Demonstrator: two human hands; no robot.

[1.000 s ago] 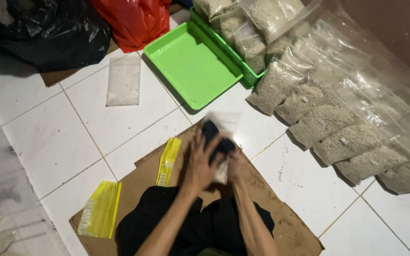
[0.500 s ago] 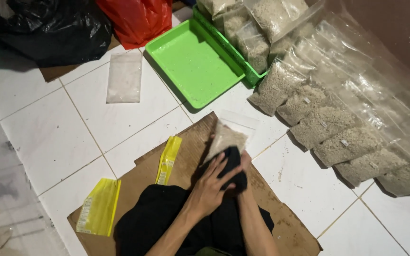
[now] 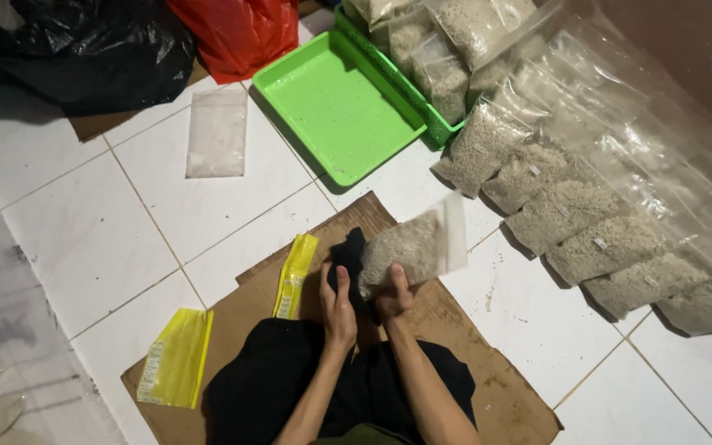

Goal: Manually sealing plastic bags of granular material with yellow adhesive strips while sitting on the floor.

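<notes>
Head-worn view, steeply down, close.

Both bare forearms reach forward side by side, the left hand (image 3: 338, 303) laid flat with fingers extended, the right hand (image 3: 394, 298) beside it, its grip curled closed.

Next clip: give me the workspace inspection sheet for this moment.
Surface: white tiled floor with a cardboard sheet on it.
Job's things: clear filled bag; black cloth.
Clutter: two yellow packets, flat clear bag, empty green tray, row of filled bags, red bag, black bag.
Grips: left hand on the cloth; right hand holds the bag.
Cables: nothing seen.
Surroundings: brown wall.
</notes>
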